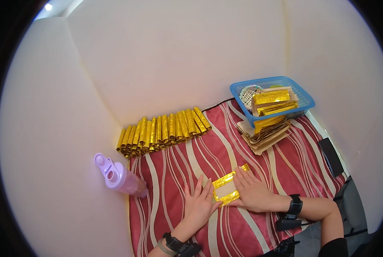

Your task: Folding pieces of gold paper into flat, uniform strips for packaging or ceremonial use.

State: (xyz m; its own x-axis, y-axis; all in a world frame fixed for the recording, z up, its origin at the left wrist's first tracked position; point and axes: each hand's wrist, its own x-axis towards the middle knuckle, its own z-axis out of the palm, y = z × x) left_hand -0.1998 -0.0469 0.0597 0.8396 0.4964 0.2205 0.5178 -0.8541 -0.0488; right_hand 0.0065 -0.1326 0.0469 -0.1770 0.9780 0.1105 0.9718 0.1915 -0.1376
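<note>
A sheet of gold foil paper (225,189) lies flat on the cloth, with a plain beige strip between two shiny gold bands. My left hand (201,206) rests at its left edge, fingers spread, thumb by the near corner. Flat across the sheet's right part lies my right hand (254,193), fingers stretched out and covering some of it. Both hands are open. Far left, a pile of gold paper rolls (165,130) stretches along the wall. A stack of gold and brown paper sheets (266,136) sits to the far right, partly against the basket.
A blue plastic basket (308,102) at the back right holds more gold paper and a small woven basket (249,96). To the left is a purple bottle (129,182). A flat black object (330,157) lies at the right edge of the red striped cloth (170,175). White walls enclose the table.
</note>
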